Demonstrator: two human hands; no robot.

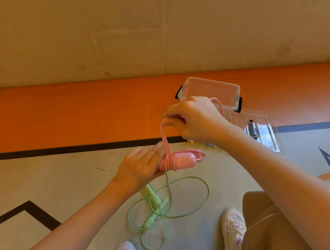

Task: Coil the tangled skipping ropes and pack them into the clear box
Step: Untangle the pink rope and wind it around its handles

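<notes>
Left fingers (pixel 155 152) gripping coiled pink rope (pixel 167 160), right fingers (pixel 172 117) pinching its loop

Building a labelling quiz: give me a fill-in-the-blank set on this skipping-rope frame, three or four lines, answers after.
1. The rope being wound by the left hand and right hand is ____ in colour.
2. The green rope lies loose on the ____.
3. The clear box stands with its lid ____.
4. The person's shoes are ____.

Answers: pink; floor; off; white
</notes>
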